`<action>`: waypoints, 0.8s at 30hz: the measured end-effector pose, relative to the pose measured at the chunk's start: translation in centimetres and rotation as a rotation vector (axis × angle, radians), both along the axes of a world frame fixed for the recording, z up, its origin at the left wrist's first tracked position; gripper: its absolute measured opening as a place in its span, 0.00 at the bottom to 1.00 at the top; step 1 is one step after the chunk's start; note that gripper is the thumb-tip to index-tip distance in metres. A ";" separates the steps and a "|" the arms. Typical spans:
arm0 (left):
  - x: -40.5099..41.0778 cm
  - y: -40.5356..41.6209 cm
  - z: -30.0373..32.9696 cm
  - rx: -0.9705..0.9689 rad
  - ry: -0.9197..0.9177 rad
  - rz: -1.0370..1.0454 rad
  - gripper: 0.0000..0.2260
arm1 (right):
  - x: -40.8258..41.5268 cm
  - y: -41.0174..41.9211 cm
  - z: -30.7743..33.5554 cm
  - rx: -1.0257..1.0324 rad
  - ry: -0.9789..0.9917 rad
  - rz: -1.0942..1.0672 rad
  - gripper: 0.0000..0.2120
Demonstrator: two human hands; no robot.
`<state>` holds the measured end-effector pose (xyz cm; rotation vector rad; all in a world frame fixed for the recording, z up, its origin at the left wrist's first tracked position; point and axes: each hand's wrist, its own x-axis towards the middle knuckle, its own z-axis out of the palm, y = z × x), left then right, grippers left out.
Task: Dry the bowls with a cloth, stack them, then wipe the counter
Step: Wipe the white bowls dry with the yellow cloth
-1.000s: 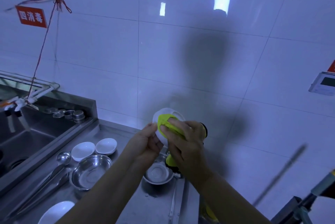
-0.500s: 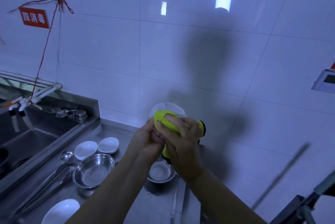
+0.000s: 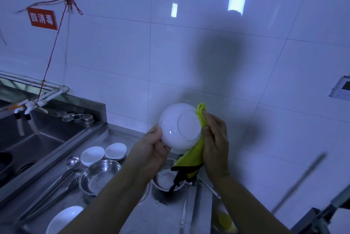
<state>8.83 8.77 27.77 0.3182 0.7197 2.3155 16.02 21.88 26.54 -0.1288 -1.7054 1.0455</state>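
We hold the white bowl point(image 3: 179, 126) above the tabletop point(image 3: 166, 213), clear of the wall; its glossy underside faces us. Left hand point(image 3: 149, 150) grips its rim; right hand point(image 3: 215, 139) clasps the yellow cloth point(image 3: 191, 156) against it.

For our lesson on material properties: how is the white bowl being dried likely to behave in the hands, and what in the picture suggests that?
The white bowl looks glossy, with a light glint on its side, so it is probably slippery. It appears to be ceramic, so likely rigid and breakable if dropped. The left hand grips only its rim while the right hand presses the yellow cloth against it.
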 end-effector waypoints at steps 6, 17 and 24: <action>-0.2 -0.7 -0.4 -0.189 0.400 0.054 0.10 | -0.5 0.9 3.1 0.393 -0.125 -0.054 0.18; -1.4 -2.0 -0.2 -1.017 1.745 0.481 0.10 | 0.5 2.8 4.6 1.008 -0.698 0.147 0.21; -2.6 -3.0 -0.9 -0.843 1.895 0.480 0.11 | 1.8 3.0 1.7 1.264 -0.476 -0.002 0.12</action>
